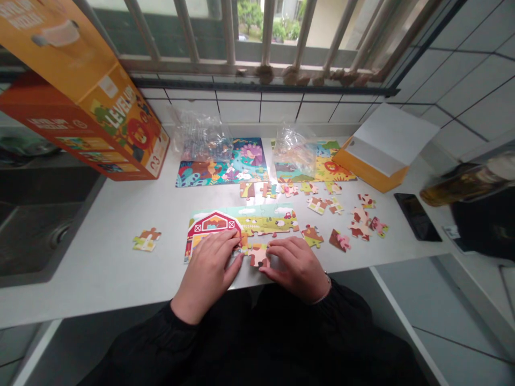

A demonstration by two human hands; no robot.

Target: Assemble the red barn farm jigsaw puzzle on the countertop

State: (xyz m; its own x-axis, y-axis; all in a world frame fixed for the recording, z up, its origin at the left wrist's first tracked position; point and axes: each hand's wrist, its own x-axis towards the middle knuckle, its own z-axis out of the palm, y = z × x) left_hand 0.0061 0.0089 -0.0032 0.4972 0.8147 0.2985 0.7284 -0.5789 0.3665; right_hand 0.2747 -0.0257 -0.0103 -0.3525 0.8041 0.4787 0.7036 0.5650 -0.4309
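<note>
A partly joined farm puzzle (257,221) with a red barn lies on the white counter (120,225) in front of me. My left hand (209,268) lies flat on its lower left part, fingers stretched out over the pieces. My right hand (295,265) rests beside it, fingertips pressing a pinkish loose piece (258,254) against the puzzle's lower edge. Several loose pieces (354,222) are scattered to the right, and a small joined pair of pieces (147,239) lies to the left.
Two finished puzzles (225,166) (325,166) lie further back, each under a clear plastic bag (201,136). An orange puzzle box (100,107) stands at left, an open orange-and-white box (382,150) at right. A black phone (417,216) and a bottle (466,185) lie at right; a sink (36,225) is at left.
</note>
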